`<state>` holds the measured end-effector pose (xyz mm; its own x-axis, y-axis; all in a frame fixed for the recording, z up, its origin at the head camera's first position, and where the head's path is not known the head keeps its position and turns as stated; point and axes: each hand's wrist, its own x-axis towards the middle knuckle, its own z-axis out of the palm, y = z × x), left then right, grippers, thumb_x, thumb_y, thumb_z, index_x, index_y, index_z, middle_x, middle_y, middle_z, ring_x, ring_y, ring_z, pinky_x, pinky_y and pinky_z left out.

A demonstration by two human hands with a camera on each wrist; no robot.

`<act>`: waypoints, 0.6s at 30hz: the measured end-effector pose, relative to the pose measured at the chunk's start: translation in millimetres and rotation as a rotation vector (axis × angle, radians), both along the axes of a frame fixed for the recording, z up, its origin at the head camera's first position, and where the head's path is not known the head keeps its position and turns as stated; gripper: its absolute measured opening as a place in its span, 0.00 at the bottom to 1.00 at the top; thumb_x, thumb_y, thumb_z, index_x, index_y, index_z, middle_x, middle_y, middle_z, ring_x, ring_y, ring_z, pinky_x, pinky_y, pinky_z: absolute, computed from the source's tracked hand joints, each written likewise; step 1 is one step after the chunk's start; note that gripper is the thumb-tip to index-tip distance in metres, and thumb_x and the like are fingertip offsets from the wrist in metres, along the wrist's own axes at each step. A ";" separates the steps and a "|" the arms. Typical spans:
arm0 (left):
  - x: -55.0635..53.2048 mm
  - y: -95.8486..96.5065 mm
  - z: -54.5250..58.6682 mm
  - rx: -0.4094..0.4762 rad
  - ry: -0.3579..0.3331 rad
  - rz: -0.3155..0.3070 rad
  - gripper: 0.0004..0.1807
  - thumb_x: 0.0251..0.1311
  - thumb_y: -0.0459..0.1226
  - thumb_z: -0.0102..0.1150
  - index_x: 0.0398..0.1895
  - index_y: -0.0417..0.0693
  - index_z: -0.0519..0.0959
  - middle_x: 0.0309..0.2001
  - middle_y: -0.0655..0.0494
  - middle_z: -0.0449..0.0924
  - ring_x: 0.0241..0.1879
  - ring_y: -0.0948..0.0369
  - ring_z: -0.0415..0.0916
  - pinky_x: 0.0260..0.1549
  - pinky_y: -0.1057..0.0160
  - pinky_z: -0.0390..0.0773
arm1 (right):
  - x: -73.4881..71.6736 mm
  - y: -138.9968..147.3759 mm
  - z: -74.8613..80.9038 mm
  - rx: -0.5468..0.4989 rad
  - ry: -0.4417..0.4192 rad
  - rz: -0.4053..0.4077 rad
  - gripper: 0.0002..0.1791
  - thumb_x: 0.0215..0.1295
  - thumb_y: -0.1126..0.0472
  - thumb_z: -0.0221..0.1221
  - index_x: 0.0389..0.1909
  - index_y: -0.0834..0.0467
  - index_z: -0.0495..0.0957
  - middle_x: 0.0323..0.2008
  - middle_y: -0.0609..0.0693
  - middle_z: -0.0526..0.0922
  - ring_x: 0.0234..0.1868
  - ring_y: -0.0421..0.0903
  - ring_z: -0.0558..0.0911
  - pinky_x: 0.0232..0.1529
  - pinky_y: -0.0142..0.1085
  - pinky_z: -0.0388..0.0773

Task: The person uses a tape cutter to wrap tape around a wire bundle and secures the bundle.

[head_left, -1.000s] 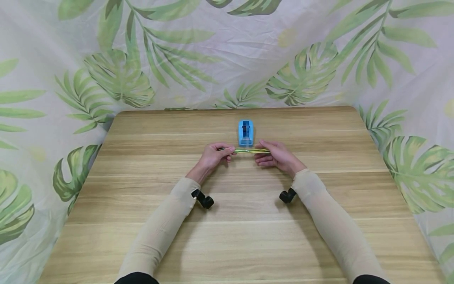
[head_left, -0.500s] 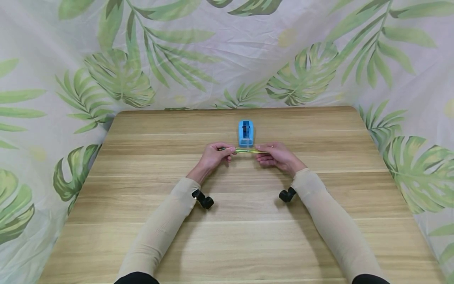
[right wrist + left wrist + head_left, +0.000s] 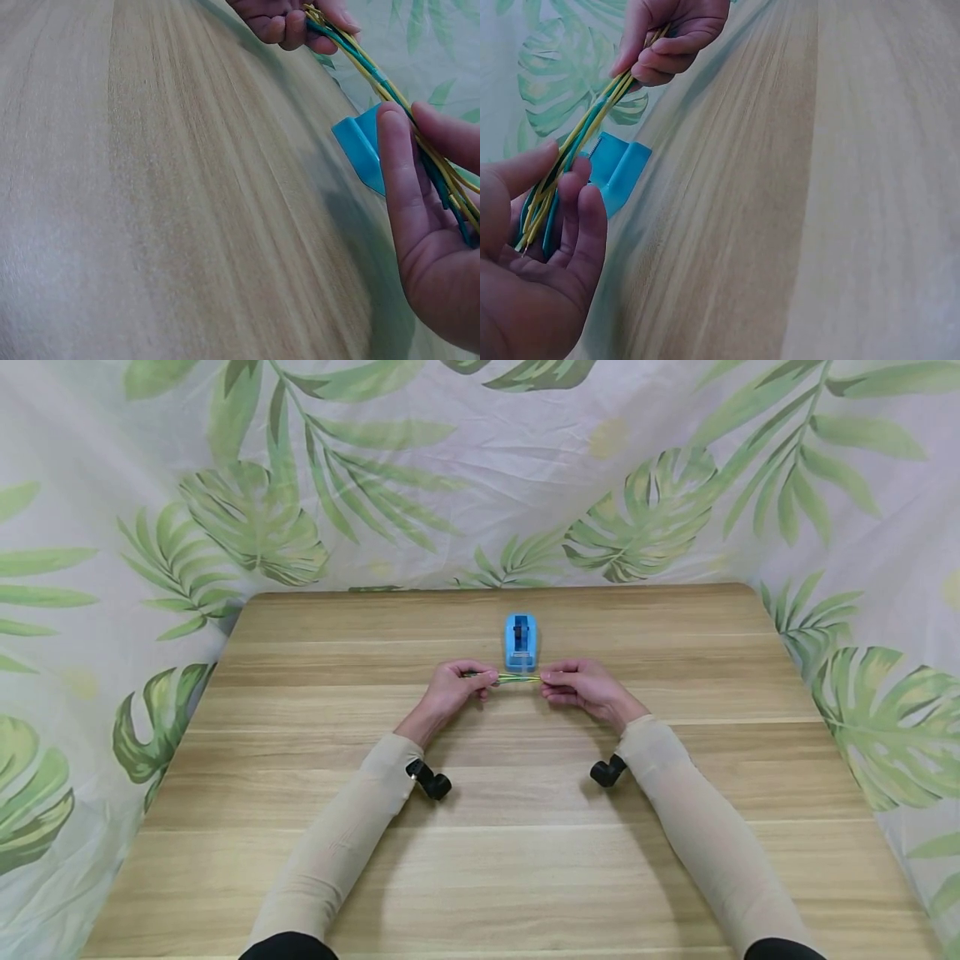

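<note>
A bundle of thin yellow and green wires (image 3: 517, 677) stretches sideways between both hands, in front of a blue tape dispenser (image 3: 520, 643). My left hand (image 3: 453, 685) pinches the bundle's left part between thumb and fingers; in the left wrist view, loose wire ends (image 3: 529, 236) lie over its palm. On the other side, my right hand (image 3: 585, 687) pinches the right part, thumb and index finger meeting on the wires. The right wrist view shows a pale, shiny band (image 3: 381, 77) on the middle of the bundle. The dispenser's front edge sits close behind the wires.
The wooden table (image 3: 517, 860) extends around the arms, its back edge behind the dispenser. A leaf-patterned cloth (image 3: 517, 468) hangs behind and at both sides. Black wrist cameras (image 3: 429, 781) stick out from the sleeves (image 3: 337, 843).
My right thumb has come down from a raised position, and that hand now pinches the wires nearer the middle, covering their right ends. The left hand and dispenser stay in place.
</note>
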<state>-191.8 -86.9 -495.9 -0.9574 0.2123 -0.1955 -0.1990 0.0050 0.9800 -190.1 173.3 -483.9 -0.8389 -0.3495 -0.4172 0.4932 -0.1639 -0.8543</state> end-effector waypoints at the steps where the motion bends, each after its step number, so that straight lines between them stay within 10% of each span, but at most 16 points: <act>1: 0.0 0.0 0.3 -0.004 -0.007 0.000 0.07 0.63 0.31 0.68 0.41 0.35 0.86 0.34 0.49 0.84 0.26 0.60 0.78 0.26 0.67 0.81 | -0.1 -0.1 -0.3 0.001 0.006 -0.001 0.19 0.70 0.71 0.60 0.58 0.74 0.71 0.40 0.61 0.86 0.36 0.46 0.87 0.39 0.35 0.86; 18: -4.0 2.1 3.4 0.095 -0.226 0.035 0.20 0.73 0.40 0.58 0.60 0.34 0.76 0.38 0.49 0.79 0.26 0.61 0.78 0.28 0.65 0.83 | -0.5 -1.1 -5.0 0.045 0.112 -0.002 0.14 0.69 0.74 0.60 0.52 0.75 0.75 0.37 0.60 0.86 0.37 0.47 0.87 0.43 0.38 0.85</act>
<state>-195.8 -84.8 -492.6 -0.8987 0.2076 -0.3862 -0.4117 -0.0961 0.9063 -190.6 172.2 -489.0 -0.8820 -0.3307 -0.3359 0.3937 -0.1252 -0.9107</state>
